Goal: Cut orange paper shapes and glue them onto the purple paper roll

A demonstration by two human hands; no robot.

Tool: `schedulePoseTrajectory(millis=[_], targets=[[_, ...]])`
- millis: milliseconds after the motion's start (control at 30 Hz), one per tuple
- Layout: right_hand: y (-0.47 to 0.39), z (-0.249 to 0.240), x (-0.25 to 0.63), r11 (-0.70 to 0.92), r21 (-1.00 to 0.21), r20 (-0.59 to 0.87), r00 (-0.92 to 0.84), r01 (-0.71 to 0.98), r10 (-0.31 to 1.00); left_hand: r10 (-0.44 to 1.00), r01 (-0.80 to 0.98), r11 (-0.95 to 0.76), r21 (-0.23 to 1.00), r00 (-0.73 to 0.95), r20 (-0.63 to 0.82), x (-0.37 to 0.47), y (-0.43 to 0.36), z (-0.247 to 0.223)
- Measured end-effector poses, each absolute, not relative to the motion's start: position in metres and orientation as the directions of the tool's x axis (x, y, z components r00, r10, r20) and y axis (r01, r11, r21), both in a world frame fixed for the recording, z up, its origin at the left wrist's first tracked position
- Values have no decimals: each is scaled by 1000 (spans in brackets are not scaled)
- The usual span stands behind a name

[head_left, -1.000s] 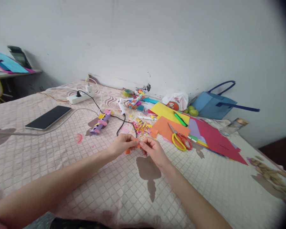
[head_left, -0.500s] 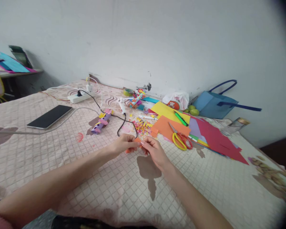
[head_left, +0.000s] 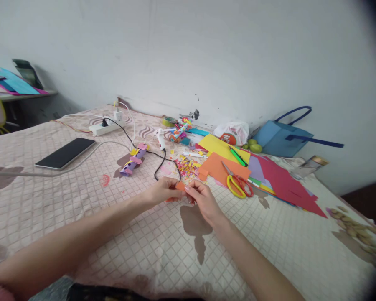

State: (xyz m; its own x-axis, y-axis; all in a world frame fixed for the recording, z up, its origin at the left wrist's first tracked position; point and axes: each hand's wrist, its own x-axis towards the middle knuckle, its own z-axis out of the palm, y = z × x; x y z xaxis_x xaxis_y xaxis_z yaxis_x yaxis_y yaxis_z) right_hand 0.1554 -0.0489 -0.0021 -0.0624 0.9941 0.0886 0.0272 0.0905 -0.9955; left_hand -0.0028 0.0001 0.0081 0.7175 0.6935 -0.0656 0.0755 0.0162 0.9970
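Observation:
Between my two hands is a small piece of orange paper (head_left: 181, 186), partly hidden by my fingers. My left hand (head_left: 165, 189) pinches its left side, thumb against forefinger. From the other side my right hand (head_left: 201, 196) grips it with thumb and fingertips close together. Just beyond the hands lies a heap of colourful paper scraps (head_left: 188, 166). Scissors (head_left: 235, 184) with one yellow and one red handle rest to the right, their blades on an orange sheet (head_left: 217, 164). A purple paper roll (head_left: 133, 162) with pink and yellow pieces lies to the left.
A white glue gun (head_left: 161, 140) with a black cord stands behind the scraps. Further left are a tablet (head_left: 65, 153) and a power strip (head_left: 106, 128). Yellow paper (head_left: 219, 146), a green cutter (head_left: 237, 156), red paper (head_left: 282, 179) and a blue bag (head_left: 278, 138) occupy the right.
The orange paper shows a little more above my fingertips than before. Both hands have stayed in nearly the same place.

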Motion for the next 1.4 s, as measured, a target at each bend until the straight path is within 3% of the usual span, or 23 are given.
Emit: schedulePoseTrajectory(millis=[500, 733, 933, 1133, 1400], targets=[[-44, 3, 166, 89, -996, 89, -75, -12, 993, 760, 83, 202, 976, 616, -210, -7, 12, 12], [-45, 3, 168, 34, -999, 36, -68, -19, 997, 764, 67, 131, 989, 629, -144, -5, 5, 17], [-47, -2, 160, -45, -988, -36, -62, -151, 997, 822, 29, 96, 995, 561, -95, -4, 3, 15], [-47, -4, 161, 70, -997, 67, -47, 45, 997, 844, 47, 65, 997, 530, -80, -3, 4, 12], [-46, -2, 165, 98, -976, 62, -183, 195, 981, 840, 135, -86, 987, 542, -1, -3, 5, 12]])
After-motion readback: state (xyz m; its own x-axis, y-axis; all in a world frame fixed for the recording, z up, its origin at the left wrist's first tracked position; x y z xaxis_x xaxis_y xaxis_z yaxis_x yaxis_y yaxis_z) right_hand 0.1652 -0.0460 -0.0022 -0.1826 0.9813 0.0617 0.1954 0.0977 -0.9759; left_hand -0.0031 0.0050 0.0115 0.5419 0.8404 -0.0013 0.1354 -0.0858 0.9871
